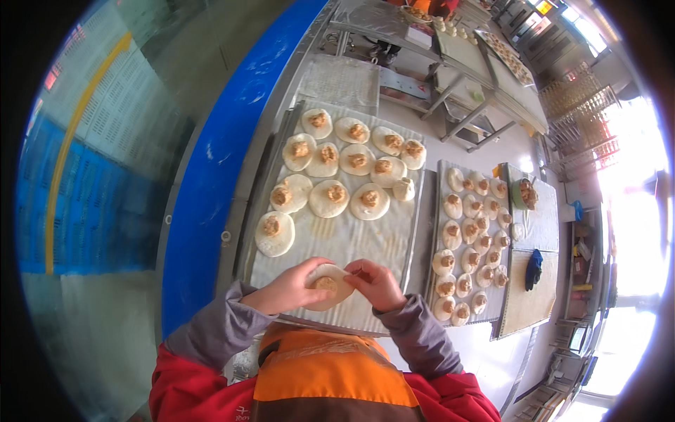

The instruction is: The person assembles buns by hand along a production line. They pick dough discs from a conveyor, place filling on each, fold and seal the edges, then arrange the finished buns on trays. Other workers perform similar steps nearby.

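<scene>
My left hand (285,288) cradles a round dough wrapper (339,291) with a lump of brownish filling (325,283) in its middle. With thumb and fingertips, my right hand (377,283) pinches the wrapper's right edge. Both hands are above the near end of a cloth-lined tray (316,247). Farther up that tray lie several flat dough rounds (329,198), each topped with filling. A small closed bun (403,188) sits at the tray's right edge, touching a round beside it.
To the right, a second tray (458,271) carries several filled rounds. Beyond it are a green bowl of filling (524,194) and a dark blue glove (534,270) on a board. A blue conveyor-like strip (211,176) runs along the left. Metal tables (464,63) stand at the back.
</scene>
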`<action>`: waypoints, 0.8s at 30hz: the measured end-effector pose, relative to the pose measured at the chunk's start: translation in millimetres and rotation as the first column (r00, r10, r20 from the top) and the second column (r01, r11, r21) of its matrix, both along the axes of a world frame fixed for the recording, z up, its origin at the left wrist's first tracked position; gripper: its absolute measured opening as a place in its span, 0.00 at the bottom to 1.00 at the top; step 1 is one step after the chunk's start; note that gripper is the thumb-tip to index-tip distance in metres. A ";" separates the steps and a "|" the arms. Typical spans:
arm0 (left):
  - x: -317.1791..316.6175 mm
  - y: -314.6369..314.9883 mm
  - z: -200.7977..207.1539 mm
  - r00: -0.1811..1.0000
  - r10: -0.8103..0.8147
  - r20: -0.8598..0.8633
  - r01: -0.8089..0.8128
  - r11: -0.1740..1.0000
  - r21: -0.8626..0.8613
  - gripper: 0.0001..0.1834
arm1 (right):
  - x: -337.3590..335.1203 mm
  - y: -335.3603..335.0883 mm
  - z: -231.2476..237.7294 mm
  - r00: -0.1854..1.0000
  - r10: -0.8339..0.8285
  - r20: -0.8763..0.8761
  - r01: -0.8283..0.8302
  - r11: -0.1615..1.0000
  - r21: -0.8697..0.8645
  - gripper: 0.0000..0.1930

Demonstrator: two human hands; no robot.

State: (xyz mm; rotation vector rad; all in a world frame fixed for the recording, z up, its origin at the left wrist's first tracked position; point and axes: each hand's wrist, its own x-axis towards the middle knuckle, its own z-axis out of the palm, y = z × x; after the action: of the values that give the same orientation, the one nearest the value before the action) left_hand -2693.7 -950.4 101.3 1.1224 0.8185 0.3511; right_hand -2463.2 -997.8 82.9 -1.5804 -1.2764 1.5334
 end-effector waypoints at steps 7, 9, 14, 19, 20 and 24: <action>32.5 -75.3 -13.8 0.888 0.406 0.215 -0.095 0.621 -0.778 0.28 | 27.5 -76.0 -25.4 0.966 -0.129 -0.226 0.107 0.988 -0.108 0.10; 41.2 -86.6 -22.3 0.889 0.388 0.244 -0.093 0.675 -0.732 0.27 | 33.5 -83.3 -30.5 0.947 -0.197 -0.254 0.166 0.976 -0.137 0.10; 55.8 -92.0 -45.3 0.971 0.196 -0.138 -0.212 0.971 -0.113 0.21 | 45.1 -81.5 -25.9 0.999 -0.030 0.034 0.024 0.986 0.163 0.08; 67.0 -97.1 -53.9 0.978 0.182 -0.102 -0.186 0.982 -0.038 0.19 | 43.5 -77.5 -9.9 0.962 0.009 0.273 -0.131 0.891 0.435 0.08; 67.7 -97.3 -54.3 0.984 0.168 -0.053 -0.169 0.985 -0.019 0.19 | 41.9 -78.1 -7.2 0.988 -0.014 0.153 -0.023 0.971 0.237 0.07; 64.5 -91.1 -54.7 0.991 0.125 -0.040 -0.119 0.984 0.130 0.19 | 38.4 -74.9 -3.4 0.963 0.010 0.271 -0.098 0.944 0.315 0.09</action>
State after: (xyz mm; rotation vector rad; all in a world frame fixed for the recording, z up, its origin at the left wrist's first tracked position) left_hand -2629.2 -1041.5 46.6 1.2064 0.9203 0.4857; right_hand -2424.8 -1072.6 79.5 -1.5754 -1.6397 1.0907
